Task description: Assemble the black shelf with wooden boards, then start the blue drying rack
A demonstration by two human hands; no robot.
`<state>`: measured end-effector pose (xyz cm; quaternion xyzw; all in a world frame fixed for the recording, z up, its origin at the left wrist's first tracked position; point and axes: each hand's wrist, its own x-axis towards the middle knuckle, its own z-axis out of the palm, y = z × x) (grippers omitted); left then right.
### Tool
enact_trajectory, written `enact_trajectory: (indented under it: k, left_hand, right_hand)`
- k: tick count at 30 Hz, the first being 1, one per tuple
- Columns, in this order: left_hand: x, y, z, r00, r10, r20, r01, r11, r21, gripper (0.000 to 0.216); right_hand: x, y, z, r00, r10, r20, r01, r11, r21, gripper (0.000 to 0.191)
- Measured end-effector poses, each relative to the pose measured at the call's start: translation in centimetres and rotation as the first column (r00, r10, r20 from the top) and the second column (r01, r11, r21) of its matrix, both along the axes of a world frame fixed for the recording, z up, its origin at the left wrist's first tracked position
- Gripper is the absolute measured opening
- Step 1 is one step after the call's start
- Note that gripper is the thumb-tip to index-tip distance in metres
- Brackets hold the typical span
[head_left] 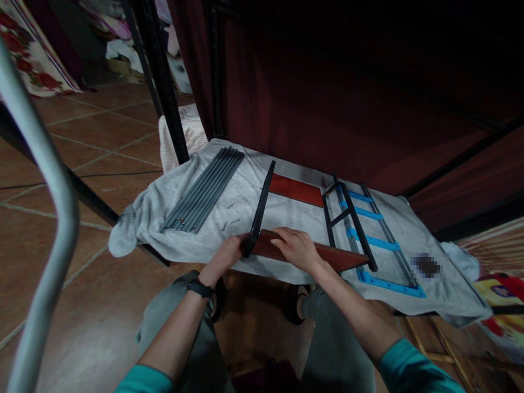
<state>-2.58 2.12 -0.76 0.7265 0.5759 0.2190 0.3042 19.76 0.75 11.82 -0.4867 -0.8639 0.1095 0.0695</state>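
Item: left hand [233,251], fingers closing around the near end of the left black metal side frame [260,210], where it is meeting a board at the near edge of the table; the fingertips are hiding behind the bar.
Item: right hand [298,249], pinching the upper edge of the near reddish-brown board [346,258], fingers curling over the edge. This board is tilting along the table's near edge, its right end reaching the right black side frame [355,226]; whether it is fastening there cannot be told.
Item: far reddish-brown board [297,189], lying toward the table's far edge between the two frames.
Item: small loose hardware [230,224], resting left of the left frame, too small to identify.
Item: grey metal tubes [204,188], lying side by side toward the table's left end.
Item: dark rods with blue crosspieces [377,213], lying right of the right frame; nearer the right end, a pixelated dark object [426,266].
Item: grey cloth [143,218], covering the table and bunching at its left edge.
Item: brown box [118,66], standing on the floor beyond the table's far left corner, white fabric [124,52] lying over it and hiding its inside.
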Motion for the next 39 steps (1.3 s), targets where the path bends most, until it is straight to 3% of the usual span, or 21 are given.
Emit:
enact_trajectory:
  k: [7,14,21,27,32,35,39]
  left_hand:
    - [0.0,0.1,-0.3,0.999,0.034,0.036,-0.035,0.999,0.032,0.055]
    - [0.1,0.1,-0.2,0.984,0.053,0.168,-0.046,0.998,-0.049,0.036]
    - [0.4,-0.1,0.2,0.959,0.094,0.269,-0.065,0.991,-0.116,0.039]
    - [0.7,-0.7,0.8,0.994,0.053,0.097,-0.049,0.998,-0.044,0.029]
    - [1.2,-1.0,0.5,0.994,0.084,-0.066,-0.081,0.996,0.048,0.034]
    - [1.4,-1.0,0.6,0.998,0.069,-0.005,-0.069,0.996,0.060,0.041]
    - [1.5,-1.1,1.3,0.976,0.124,0.179,-0.149,0.979,0.136,0.053]
  right_hand:
    - [0.3,0.0,0.2,1.000,-0.008,-0.023,0.008,1.000,0.015,0.033]
    - [0.4,0.1,-0.1,0.999,-0.009,-0.036,0.010,1.000,0.028,0.032]
    - [0.4,0.0,-0.2,0.998,-0.022,-0.056,0.025,0.998,0.050,0.030]
    - [0.3,0.0,-0.4,0.999,-0.010,-0.036,0.011,0.999,0.034,0.032]
    - [0.1,-0.1,-0.4,0.999,0.007,-0.036,-0.006,1.000,0.027,0.031]
    - [0.0,-0.1,-0.4,0.999,0.001,-0.035,0.000,1.000,0.030,0.031]
    - [-0.1,0.0,-0.5,0.999,-0.002,-0.036,0.003,1.000,0.029,0.030]
